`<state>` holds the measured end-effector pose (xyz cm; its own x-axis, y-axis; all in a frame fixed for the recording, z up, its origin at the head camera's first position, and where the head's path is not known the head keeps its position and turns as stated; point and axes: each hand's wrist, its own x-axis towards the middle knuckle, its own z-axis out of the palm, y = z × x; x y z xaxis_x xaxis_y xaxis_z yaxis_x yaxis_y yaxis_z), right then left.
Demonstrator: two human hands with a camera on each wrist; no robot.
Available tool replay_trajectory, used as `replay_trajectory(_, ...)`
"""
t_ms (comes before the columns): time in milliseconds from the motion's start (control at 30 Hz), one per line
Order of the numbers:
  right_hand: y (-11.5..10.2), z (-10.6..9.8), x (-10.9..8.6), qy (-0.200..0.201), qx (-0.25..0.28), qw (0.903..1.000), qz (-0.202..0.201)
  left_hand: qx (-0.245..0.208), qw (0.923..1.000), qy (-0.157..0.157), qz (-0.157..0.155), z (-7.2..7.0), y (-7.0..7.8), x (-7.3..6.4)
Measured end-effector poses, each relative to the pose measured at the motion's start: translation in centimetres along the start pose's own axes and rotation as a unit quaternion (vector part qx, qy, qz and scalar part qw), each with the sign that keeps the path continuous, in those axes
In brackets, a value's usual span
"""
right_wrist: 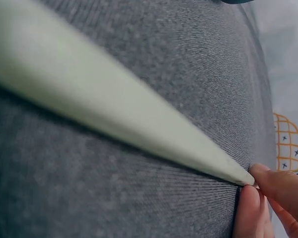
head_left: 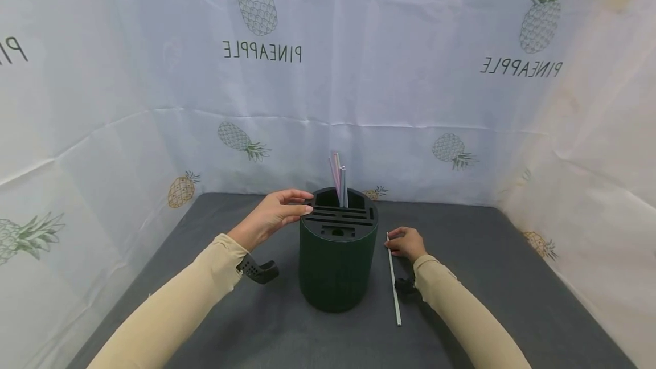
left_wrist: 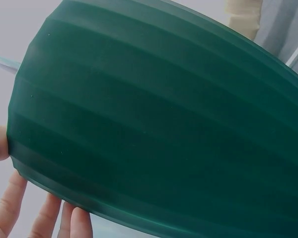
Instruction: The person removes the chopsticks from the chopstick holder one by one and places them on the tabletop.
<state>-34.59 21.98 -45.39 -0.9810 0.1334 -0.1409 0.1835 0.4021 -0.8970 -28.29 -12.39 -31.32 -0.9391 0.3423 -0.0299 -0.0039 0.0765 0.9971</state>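
A dark green ribbed round holder [head_left: 335, 275] stands upright on the table, with a black slotted top [head_left: 340, 216]. My left hand [head_left: 279, 212] touches the left edge of its top, thumb on the rim and the other fingertips against the side; fingertips [left_wrist: 82, 220] show along the wall in the left wrist view. To the right of the holder lies a long pale straw-like stick [head_left: 394, 286]. The far end of that stick [right_wrist: 129, 106] is pinched between thumb and fingers of my right hand [head_left: 408, 244]. Several thin pastel sticks [head_left: 342, 187] stand in the back compartment.
The table has a dark grey cloth [head_left: 246, 323]. Behind and at both sides hang white curtains [head_left: 359, 84] printed with pineapples. A black wrist camera [head_left: 260, 271] sits under the left wrist.
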Motion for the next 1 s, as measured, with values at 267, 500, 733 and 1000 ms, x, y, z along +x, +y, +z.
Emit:
replay_trajectory(267,-0.1,0.0,-0.3,-0.005,-0.007,0.9999,-0.007,-0.007,1.0000,0.000,0.003,0.1,0.1,-0.2)
replay_trajectory(500,0.3,-0.8,-0.4,-0.022,0.088,0.9958,0.002,-0.012,0.9999,-0.001,0.003,0.0,0.0,-0.1)
replay_trajectory(733,-2.2,-2.2,-1.2,-0.048,0.208,0.9767,-0.023,-0.009,1.0000,0.000,0.002,0.0,0.0,-0.1)
replay_trajectory(1000,-10.6,-5.2,-4.5,-0.058,0.367,0.9168,-0.147,-0.007,0.9999,-0.008,0.003,0.0,0.0,-0.1)
